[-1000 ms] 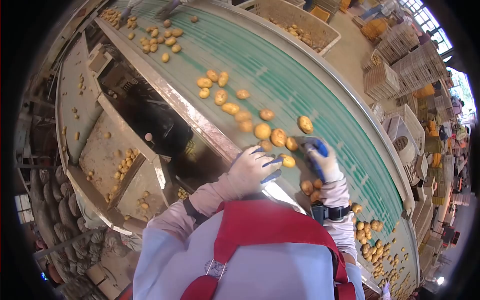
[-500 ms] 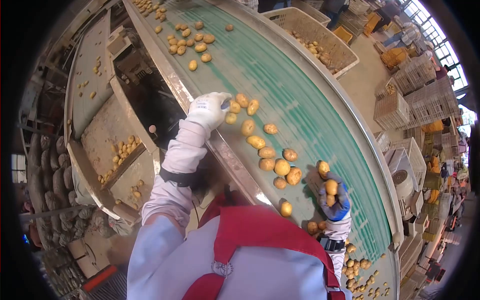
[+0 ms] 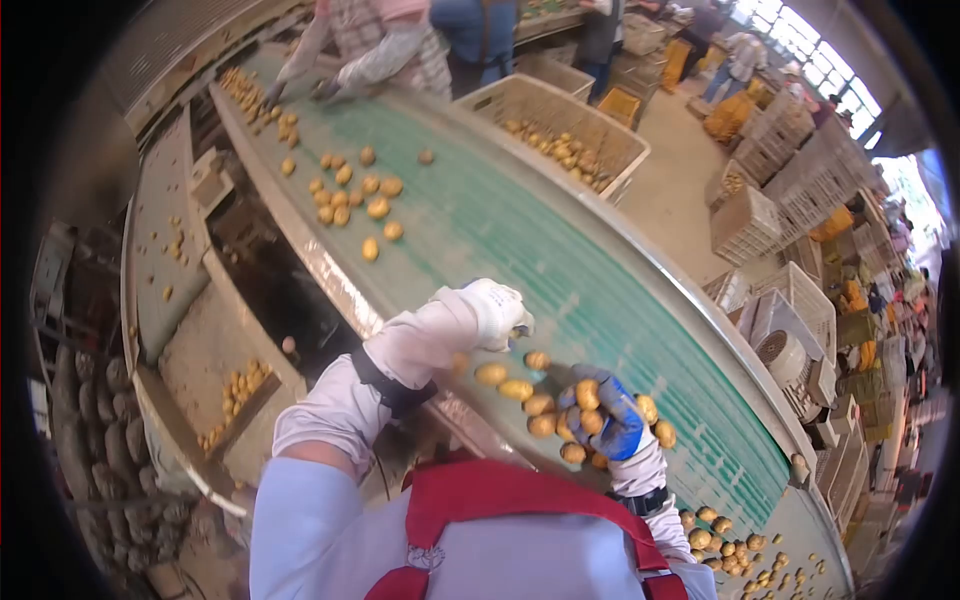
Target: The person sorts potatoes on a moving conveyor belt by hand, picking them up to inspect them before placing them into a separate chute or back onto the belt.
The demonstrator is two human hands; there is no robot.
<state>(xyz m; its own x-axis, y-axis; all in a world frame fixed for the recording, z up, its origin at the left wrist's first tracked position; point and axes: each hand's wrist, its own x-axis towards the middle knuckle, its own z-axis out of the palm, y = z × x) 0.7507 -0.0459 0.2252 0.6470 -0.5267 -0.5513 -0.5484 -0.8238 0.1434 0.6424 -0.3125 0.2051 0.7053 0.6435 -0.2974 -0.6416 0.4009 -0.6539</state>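
Note:
My left hand (image 3: 497, 315), in a white glove with dark fingertips, is over the green conveyor belt (image 3: 560, 270). Its fingers curl downward, hiding whatever lies within them. Just below it on the belt are a brownish potato (image 3: 537, 360) and a yellow potato (image 3: 490, 373). My right hand (image 3: 622, 425), gloved in blue and grey, is turned up with its fingers curled around potatoes (image 3: 587, 394); at least two show in its grasp. More potatoes lie against both sides of this hand, including one (image 3: 664, 433) to its right.
A metal rail (image 3: 340, 300) edges the belt on my side. Farther up the belt lies a potato cluster (image 3: 342, 198), where a co-worker (image 3: 385, 55) reaches in. A crate of potatoes (image 3: 640, 150) stands beyond the far edge. Loose potatoes (image 3: 730, 545) gather at lower right.
The view has tilted up, bringing co-workers into sight. My left hand has moved right across the belt over nearby potatoes. My right hand has moved left, still holding potatoes, into the cluster.

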